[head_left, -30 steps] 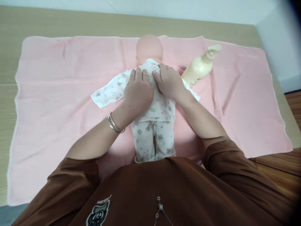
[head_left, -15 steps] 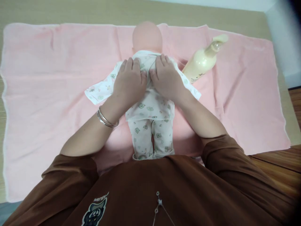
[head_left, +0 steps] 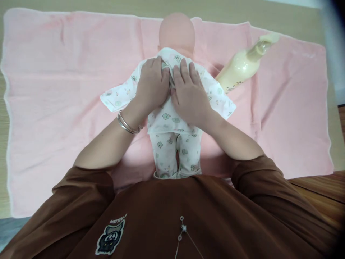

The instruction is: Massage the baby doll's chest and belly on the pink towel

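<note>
A baby doll (head_left: 176, 30) lies on its back on a pink towel (head_left: 59, 82), dressed in a white printed shirt (head_left: 215, 97) and matching trousers (head_left: 172, 153). My left hand (head_left: 152, 86) and my right hand (head_left: 190, 95) rest side by side on the doll's chest. The fingers of both hands curl into the shirt cloth just below the neck, with the fabric bunched between them. Silver bangles circle my left wrist (head_left: 128, 124). The doll's feet are hidden behind my brown top.
A cream pump bottle (head_left: 244, 66) lies tilted on the towel, right of the doll's shoulder. The towel covers a light wooden surface (head_left: 229, 12). Darker wood floor (head_left: 320, 187) shows at the lower right, a pale wall at the far right.
My hands have come closer together on the doll's chest, gathering the shirt near the neck. The view has tipped, so the doll and towel sit a little higher in the picture.
</note>
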{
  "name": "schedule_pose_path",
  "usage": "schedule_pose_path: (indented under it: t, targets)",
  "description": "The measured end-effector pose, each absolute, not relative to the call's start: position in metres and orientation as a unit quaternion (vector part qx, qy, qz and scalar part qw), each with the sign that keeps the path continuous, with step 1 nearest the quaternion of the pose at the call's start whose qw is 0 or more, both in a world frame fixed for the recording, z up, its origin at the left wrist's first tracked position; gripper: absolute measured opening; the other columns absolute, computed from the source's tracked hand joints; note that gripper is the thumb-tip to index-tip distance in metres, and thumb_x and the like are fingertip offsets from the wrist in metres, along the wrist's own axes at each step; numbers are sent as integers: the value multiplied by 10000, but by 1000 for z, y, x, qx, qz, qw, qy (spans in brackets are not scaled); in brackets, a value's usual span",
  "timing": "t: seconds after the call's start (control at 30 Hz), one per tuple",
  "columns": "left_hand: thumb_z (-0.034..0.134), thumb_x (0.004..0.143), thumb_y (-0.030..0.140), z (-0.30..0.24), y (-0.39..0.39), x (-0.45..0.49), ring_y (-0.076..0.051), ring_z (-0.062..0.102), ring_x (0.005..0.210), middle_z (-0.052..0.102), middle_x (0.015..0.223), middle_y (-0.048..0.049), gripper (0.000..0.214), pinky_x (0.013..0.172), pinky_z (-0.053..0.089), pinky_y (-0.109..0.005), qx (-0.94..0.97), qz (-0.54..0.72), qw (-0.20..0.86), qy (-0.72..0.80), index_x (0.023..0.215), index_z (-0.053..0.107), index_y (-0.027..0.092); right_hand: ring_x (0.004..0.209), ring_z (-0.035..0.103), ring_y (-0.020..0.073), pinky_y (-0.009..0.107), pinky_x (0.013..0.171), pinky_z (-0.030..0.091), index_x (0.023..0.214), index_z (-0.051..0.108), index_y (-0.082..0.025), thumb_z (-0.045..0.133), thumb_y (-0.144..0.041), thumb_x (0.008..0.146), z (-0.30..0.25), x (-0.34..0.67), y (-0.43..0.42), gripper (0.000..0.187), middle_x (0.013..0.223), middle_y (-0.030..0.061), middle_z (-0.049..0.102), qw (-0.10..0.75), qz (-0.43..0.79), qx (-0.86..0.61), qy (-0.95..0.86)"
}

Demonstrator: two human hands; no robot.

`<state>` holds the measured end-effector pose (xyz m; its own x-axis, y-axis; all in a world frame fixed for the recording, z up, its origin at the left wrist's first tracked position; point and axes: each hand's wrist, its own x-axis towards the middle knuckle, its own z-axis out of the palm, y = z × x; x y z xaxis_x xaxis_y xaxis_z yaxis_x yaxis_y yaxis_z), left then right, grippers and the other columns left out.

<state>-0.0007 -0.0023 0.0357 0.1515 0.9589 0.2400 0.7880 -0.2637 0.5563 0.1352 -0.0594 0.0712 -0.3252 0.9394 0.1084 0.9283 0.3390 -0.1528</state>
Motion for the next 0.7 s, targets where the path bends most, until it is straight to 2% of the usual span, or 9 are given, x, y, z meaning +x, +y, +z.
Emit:
schedule_pose_path:
  t: [0.13,0.23,0.33,0.43,0.5,0.6,0.7]
  targets:
    - [306,952,339,48,-24,5,-315,362,1328,451,1369,-154,495,1159,281,-499,757,240,134,592,1365,448,105,1452,135,249,439,1210,183,1501,238,-114,172,-370,996,56,151,-22,570,1554,34,185,122,85,-619,-771]
    - [383,928,397,54,-37,9,-310,232,1412,333,1485,-76,546,1213,186,-495,763,240,150,581,1423,405,167,1451,142,219,439,1210,191,1514,201,-156,161,-413,990,49,161,-4,585,1548,-11,197,122,87,-644,-750]
    - [422,916,364,50,-34,7,-275,251,1407,359,1471,-50,506,1223,194,-433,760,275,160,567,1395,439,201,1442,182,234,432,1202,215,1501,242,-139,171,-427,997,54,159,-12,585,1536,36,235,103,53,-645,-756]
    - [402,893,247,40,-17,2,-258,394,1306,491,1344,-97,451,1164,301,-418,762,285,144,563,1324,491,147,1418,230,306,460,1182,230,1476,272,-34,246,-419,1003,64,150,-35,611,1515,153,257,73,19,-638,-766]
    - [385,882,232,35,-7,-1,-251,460,1230,550,1250,-104,426,1113,355,-414,761,286,135,567,1279,517,150,1400,254,346,489,1172,231,1453,285,25,310,-397,997,69,144,-49,621,1494,209,272,64,7,-630,-774]
    - [328,905,304,31,0,-2,-250,477,1200,557,1228,-103,420,1086,367,-404,750,284,133,582,1263,521,203,1397,258,353,501,1172,222,1442,302,19,348,-376,989,70,140,-57,603,1485,211,287,68,-3,-624,-779]
    - [303,907,335,30,-2,0,-256,481,1171,562,1204,-110,432,1060,375,-414,737,300,129,591,1253,527,206,1404,248,333,488,1169,241,1437,317,-22,328,-397,991,67,142,-48,583,1485,183,299,76,-2,-623,-778]
